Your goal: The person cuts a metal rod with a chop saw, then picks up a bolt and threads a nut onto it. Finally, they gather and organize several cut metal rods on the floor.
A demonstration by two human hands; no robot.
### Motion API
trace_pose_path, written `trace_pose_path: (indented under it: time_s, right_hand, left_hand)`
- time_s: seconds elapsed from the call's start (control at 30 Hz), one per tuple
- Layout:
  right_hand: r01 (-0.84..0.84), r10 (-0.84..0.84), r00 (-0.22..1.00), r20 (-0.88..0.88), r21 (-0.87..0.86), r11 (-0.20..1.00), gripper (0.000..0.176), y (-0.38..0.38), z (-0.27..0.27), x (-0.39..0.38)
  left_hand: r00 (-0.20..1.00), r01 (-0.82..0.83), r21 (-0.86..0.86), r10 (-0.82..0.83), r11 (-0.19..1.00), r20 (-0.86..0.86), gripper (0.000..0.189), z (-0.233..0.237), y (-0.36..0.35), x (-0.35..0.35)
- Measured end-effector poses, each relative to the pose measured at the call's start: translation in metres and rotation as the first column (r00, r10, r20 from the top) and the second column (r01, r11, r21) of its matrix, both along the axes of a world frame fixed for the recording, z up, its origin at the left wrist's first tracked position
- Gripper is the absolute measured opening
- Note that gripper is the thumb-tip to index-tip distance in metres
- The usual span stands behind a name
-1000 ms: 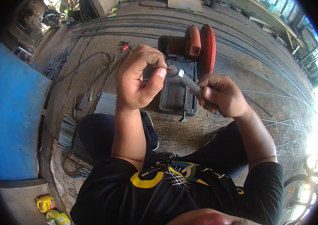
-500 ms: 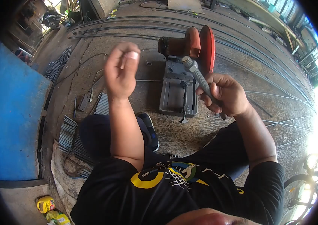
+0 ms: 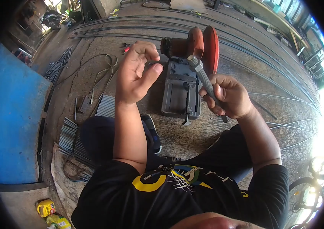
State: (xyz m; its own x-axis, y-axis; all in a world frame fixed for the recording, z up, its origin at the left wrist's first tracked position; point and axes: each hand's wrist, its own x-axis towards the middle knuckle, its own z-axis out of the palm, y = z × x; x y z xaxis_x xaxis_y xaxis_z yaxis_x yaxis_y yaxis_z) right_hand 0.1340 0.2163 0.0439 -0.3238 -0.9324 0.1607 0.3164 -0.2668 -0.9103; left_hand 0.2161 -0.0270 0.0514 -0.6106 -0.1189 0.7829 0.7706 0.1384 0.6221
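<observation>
My right hand [image 3: 228, 95] is closed around a grey threaded rod [image 3: 206, 82], which slants up to the left. A hex nut [image 3: 196, 68] sits on the rod near its upper end. My left hand [image 3: 137, 74] is raised to the left of the rod, apart from it. Its fingers are curled, with a gap between them and the thumb, and I see nothing held there. Just beyond my hands stands a cut-off saw, with a red disc guard [image 3: 211, 47], an orange-red motor housing [image 3: 183, 46] and a dark metal base [image 3: 169, 105].
Cut rods [image 3: 106, 106] lie in bundles by my left knee, near a strap [image 3: 93, 89]. Long bars [image 3: 246, 45] stretch across the floor behind the saw. A blue panel [image 3: 13, 118] stands at left; a yellow container [image 3: 46, 208] is below it. A bicycle [image 3: 311, 187] is at right.
My left hand has moved right, towards the rod, and its thumb has spread away from the fingers. My right hand and the rod have barely moved.
</observation>
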Motion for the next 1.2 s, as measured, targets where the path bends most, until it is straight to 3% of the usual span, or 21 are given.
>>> trace_pose_path:
  time_s: [0.1, 0.23, 0.33, 0.43, 0.6, 0.7, 0.77, 0.8, 0.87, 0.9, 1.0, 1.07, 1.2]
  right_hand:
    - [0.022, -0.021, 1.0, -0.021, 0.028, 0.999, 0.034, 0.0, 0.001, 0.001]
    - [0.058, -0.058, 0.998, -0.015, 0.03, 0.998, 0.029, -0.001, 0.005, 0.007]
    - [0.097, -0.094, 0.994, -0.053, 0.049, 0.994, 0.028, -0.002, 0.007, 0.008]
    - [0.179, -0.166, 0.975, -0.145, 0.081, 0.981, 0.024, -0.004, 0.007, 0.011]
    - [0.226, -0.18, 0.942, -0.284, 0.14, 0.964, 0.021, -0.003, 0.006, 0.012]
    - [0.237, -0.213, 0.95, -0.228, 0.086, 0.968, 0.024, -0.006, 0.014, 0.017]
    - [0.251, -0.236, 0.949, -0.211, 0.046, 0.967, 0.027, -0.008, 0.01, 0.019]
    - [0.265, -0.259, 0.946, -0.193, 0.008, 0.964, 0.03, -0.008, 0.009, 0.019]
    - [0.291, -0.276, 0.937, -0.215, 0.037, 0.956, 0.03, -0.007, 0.01, 0.019]
    - [0.314, -0.291, 0.927, -0.238, 0.066, 0.947, 0.031, -0.007, 0.011, 0.02]
    - [0.356, -0.316, 0.906, -0.283, 0.104, 0.929, 0.027, -0.004, 0.015, 0.02]
    - [0.364, -0.324, 0.897, -0.3, 0.09, 0.927, 0.025, -0.005, 0.012, 0.02]
    - [0.354, -0.313, 0.916, -0.253, 0.139, 0.925, 0.026, -0.004, 0.011, 0.02]
  left_hand:
    - [0.989, 0.123, -0.094, -0.13, 0.988, -0.068, 0.018, -0.005, -0.014, -0.002]
    - [0.996, 0.062, -0.003, -0.062, 0.998, -0.07, 0.017, 0.0, 0.0, 0.002]
    - [0.991, 0.131, 0.024, -0.131, 0.991, -0.003, 0.026, 0.003, 0.002, 0.004]
    - [0.96, 0.183, 0.048, -0.19, 0.982, 0.206, 0.052, 0.001, 0.021, 0.006]
    - [0.976, 0.163, 0.087, -0.174, 0.983, 0.134, 0.046, -0.007, 0.038, -0.001]
    - [0.963, 0.192, 0.16, -0.217, 0.968, 0.157, 0.041, -0.005, 0.043, 0.001]
    - [0.985, 0.04, 0.107, -0.057, 0.993, 0.161, 0.04, 0.0, 0.047, 0.003]
    - [0.985, 0.042, 0.106, -0.058, 0.993, 0.161, 0.04, -0.001, 0.048, 0.001]
    - [0.975, 0.197, 0.213, -0.214, 0.957, 0.056, 0.026, -0.007, 0.05, -0.004]
    - [0.975, 0.198, 0.213, -0.215, 0.957, 0.057, 0.026, -0.008, 0.051, -0.005]
    - [0.969, 0.238, 0.177, -0.247, 0.955, 0.027, 0.026, -0.011, 0.049, -0.007]
    - [0.982, 0.186, 0.048, -0.188, 0.981, 0.036, 0.04, -0.014, 0.047, -0.007]
    - [0.951, 0.279, 0.176, -0.297, 0.944, 0.087, 0.043, -0.012, 0.05, -0.007]
